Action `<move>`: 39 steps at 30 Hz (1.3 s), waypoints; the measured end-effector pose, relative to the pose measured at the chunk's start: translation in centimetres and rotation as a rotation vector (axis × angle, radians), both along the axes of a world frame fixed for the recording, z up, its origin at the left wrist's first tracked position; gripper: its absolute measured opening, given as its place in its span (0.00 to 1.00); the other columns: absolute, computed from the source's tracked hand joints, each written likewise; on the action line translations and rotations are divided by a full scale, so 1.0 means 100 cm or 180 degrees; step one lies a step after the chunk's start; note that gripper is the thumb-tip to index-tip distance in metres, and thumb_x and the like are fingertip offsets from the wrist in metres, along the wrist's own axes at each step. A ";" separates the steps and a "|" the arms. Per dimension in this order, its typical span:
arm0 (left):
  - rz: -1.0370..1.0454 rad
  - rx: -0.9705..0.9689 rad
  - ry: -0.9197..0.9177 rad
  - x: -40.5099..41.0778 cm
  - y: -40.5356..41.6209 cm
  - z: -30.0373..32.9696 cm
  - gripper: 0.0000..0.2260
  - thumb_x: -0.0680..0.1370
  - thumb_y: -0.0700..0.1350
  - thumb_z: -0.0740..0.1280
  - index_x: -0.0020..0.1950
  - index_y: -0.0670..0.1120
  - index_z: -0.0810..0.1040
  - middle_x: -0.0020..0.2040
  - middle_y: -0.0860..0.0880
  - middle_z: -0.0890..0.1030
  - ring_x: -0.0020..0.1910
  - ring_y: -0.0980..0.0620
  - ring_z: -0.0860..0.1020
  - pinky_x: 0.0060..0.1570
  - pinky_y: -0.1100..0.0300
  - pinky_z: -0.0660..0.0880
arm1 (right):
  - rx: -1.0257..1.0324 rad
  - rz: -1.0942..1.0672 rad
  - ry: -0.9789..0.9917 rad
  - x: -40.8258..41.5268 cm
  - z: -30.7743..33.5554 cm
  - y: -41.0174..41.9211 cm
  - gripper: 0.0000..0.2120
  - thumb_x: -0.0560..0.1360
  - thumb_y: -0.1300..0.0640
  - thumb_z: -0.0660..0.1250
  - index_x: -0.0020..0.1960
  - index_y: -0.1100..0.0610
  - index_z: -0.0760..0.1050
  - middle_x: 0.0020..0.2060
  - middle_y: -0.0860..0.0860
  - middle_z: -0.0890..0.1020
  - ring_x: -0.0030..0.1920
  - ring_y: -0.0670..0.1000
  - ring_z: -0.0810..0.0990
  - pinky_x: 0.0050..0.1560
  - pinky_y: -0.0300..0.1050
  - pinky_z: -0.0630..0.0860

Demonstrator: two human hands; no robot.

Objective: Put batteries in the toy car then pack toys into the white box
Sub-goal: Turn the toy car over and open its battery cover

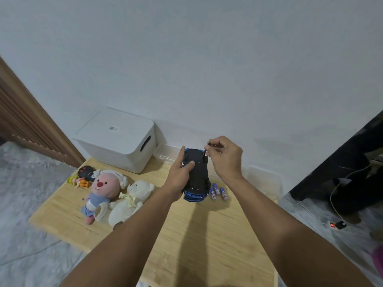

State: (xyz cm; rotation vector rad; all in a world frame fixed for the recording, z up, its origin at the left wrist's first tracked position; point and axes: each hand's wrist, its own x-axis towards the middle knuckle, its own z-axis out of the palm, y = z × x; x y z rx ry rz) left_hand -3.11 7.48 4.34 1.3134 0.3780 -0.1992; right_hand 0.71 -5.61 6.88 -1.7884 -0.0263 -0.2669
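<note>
Toy car (196, 175) lies belly-up in my left hand (182, 172), gripped above the table (186, 235). My right hand (224, 156) pinches a small screwdriver (205, 151) at its underside: I'm opening the battery cover. Next, the batteries (217, 191) lying just beside it go in.

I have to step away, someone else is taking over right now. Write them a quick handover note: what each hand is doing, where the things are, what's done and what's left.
Left hand grips the blue toy car, turned underside up above the wooden table.
Right hand pinches a small dark screwdriver, its tip at the car's underside.
Three batteries lie on the table just right of the car.
The white box sits closed at the back left.
Pink plush, white teddy bear and black remote lie in front of it.
Done: nothing visibly finished.
Left: fit the batteries, open the box, pack the toys.
</note>
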 end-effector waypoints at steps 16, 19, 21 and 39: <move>0.0248 0.0036 -0.0053 0.005 0.024 0.015 0.28 0.81 0.41 0.62 0.77 0.62 0.57 0.61 0.52 0.77 0.55 0.44 0.81 0.50 0.49 0.81 | -0.0191 0.0239 -0.0252 0.012 0.019 0.028 0.05 0.72 0.68 0.70 0.43 0.60 0.80 0.36 0.45 0.82 0.37 0.40 0.81 0.42 0.33 0.79; 0.0309 0.0087 -0.0144 0.007 0.027 0.018 0.28 0.82 0.41 0.62 0.77 0.61 0.58 0.55 0.57 0.78 0.50 0.49 0.82 0.44 0.55 0.81 | -0.0275 0.0323 -0.0320 0.015 0.025 0.034 0.05 0.71 0.66 0.72 0.45 0.58 0.81 0.38 0.45 0.82 0.39 0.37 0.81 0.43 0.27 0.75; 0.0326 0.0115 -0.0206 0.008 0.030 0.021 0.28 0.82 0.40 0.62 0.77 0.59 0.57 0.52 0.59 0.77 0.47 0.51 0.82 0.38 0.60 0.81 | -0.0300 0.0357 -0.0349 0.017 0.029 0.036 0.06 0.70 0.64 0.73 0.45 0.57 0.81 0.38 0.46 0.83 0.40 0.38 0.81 0.44 0.28 0.75; 0.0349 0.0051 -0.0389 0.022 0.030 0.042 0.28 0.81 0.42 0.62 0.77 0.61 0.58 0.60 0.53 0.77 0.55 0.46 0.80 0.50 0.51 0.81 | -0.0393 0.0419 -0.0450 0.028 0.056 0.043 0.09 0.70 0.61 0.73 0.47 0.51 0.78 0.40 0.43 0.81 0.39 0.43 0.82 0.43 0.38 0.80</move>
